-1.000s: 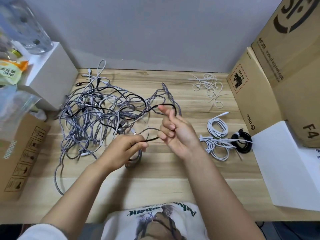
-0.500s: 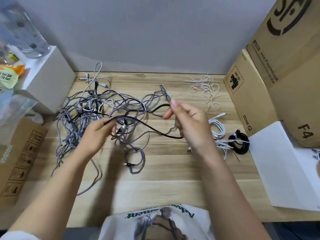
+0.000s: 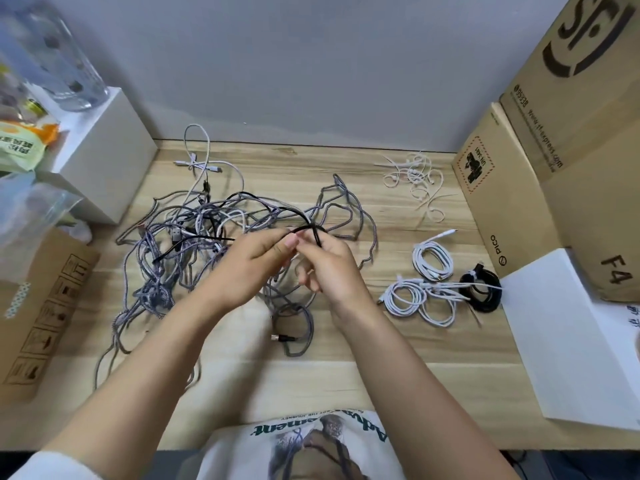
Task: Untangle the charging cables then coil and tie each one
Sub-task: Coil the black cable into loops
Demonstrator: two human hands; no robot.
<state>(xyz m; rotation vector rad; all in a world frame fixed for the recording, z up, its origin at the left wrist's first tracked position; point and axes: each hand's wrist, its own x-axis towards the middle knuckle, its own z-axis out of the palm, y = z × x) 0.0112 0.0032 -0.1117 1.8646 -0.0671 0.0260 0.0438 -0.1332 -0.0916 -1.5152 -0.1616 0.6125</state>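
We work the black cable (image 3: 277,209) out of the grey braided tangle (image 3: 166,258), which lies on the worktop (image 3: 346,348) left of centre. Both hands meet above it. Left hand (image 3: 249,268): fingers curled, thumb & forefinger appear to pinch the black cable. Right hand (image 3: 332,268): fingers curled round a bend of the same cable near its knuckles.

Judged procedure:
1. Keep the 2 grips close together; feed cable hand to hand, no long pulls.
2. Follow the black run back into the tangle; it passes over & under grey strands, so lift strands off rather than tug.
3. If it snags, slacken, don't force: pulling prob. tightens knots.
4. Once free, coil in even loops, then tie w/ one of the white ties (image 3: 415,178) at the rear right.

Ref.: finished white coils (image 3: 433,261) and a black coil (image 3: 483,292) lie to the right.
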